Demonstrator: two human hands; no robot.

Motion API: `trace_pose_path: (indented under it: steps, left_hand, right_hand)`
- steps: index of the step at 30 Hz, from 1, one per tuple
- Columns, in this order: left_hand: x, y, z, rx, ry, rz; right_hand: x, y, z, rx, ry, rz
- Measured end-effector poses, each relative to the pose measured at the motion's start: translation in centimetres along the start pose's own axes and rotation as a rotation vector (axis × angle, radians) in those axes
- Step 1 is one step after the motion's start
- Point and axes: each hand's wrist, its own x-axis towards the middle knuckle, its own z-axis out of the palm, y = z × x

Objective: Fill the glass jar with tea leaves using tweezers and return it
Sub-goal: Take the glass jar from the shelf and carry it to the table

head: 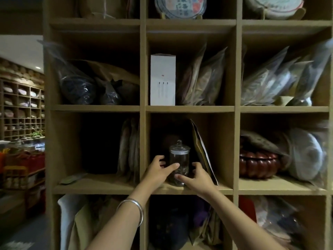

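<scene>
Both hands, left (158, 170) and right (195, 176), grip round the upright glass jar (179, 163), knobbed lid upward.

Two bare forearms in shot, no sleeves anywhere along them — uncovered from the bottom edge right up to the wrists. On the left wrist, a plain silver metal bangle (132, 210), a smooth, narrow, rounded band, catching a pale glint along its upper curve — it sits loose, with a gap between band and arm. The left hand (158, 170) wears no rings or gloves; the right hand (196, 179) and its wrist likewise carry nothing.
</scene>
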Motion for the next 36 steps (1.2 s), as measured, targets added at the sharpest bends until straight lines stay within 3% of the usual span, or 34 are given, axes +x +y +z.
trace_pose_path:
  steps: [7, 12, 19, 36]
  left_hand:
    - [1.5, -0.5, 1.4, -0.068, -0.022, 0.106]
    - [1.8, 0.3, 1.8, 0.001, 0.035, 0.120]
    - [1.2, 1.7, 1.2, 0.017, -0.018, 0.098]
    - [-7.5, 6.6, -2.2, -0.087, -0.090, 0.154]
  right_hand:
    - [1.2, 0.3, 2.5, 0.060, 0.096, -0.039]
    - [1.6, 0.5, 2.3, 0.120, 0.106, -0.060]
    - [0.8, 0.1, 1.9, 0.188, 0.140, -0.111]
    - [-6.4, -5.4, -1.3, 0.221, 0.160, -0.168]
